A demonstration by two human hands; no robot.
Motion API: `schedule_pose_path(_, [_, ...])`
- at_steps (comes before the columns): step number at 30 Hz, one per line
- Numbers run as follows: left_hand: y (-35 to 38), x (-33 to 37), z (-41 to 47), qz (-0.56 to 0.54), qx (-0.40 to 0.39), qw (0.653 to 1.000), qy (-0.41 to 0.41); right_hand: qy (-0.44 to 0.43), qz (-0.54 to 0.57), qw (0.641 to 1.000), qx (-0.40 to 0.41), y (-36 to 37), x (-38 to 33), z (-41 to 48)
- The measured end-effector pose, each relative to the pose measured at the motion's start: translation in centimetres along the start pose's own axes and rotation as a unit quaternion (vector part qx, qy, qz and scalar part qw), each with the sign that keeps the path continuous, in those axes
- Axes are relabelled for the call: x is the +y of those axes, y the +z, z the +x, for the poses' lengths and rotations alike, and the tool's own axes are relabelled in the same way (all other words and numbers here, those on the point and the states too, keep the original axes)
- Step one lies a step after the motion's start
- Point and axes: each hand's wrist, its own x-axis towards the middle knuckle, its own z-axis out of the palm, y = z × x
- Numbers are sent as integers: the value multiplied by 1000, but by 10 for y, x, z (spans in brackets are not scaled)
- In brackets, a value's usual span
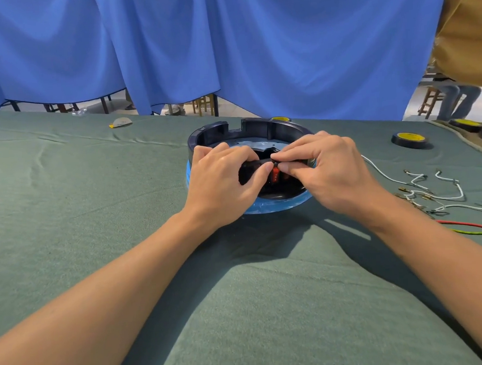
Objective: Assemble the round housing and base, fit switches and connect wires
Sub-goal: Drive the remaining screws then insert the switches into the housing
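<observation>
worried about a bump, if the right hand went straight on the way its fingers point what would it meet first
Most likely the left hand: the right hand points leftward over the red switch at the round housing's near wall, and their fingers look almost touching there, though depth is unclear.

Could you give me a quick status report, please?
Fingers of left hand and right hand pinch small red-orange switch at dark round plastic housing near rim. Housing on blue base. White wires loose, right, unconnected.

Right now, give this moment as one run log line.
phase: fitting | left hand: grips housing rim | right hand: pinches at red switch | wires: loose
</observation>
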Motion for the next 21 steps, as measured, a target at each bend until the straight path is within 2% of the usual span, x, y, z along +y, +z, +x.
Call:
schedule_pose_path(9, [-5,-3,-3,30,-44,998,35,-10,-31,999,-10,2,5,-8])
schedule_pose_path(21, [-4,-1,-2,13,-46,999,-1,-12,-97,995,-1,7,-4,-9])
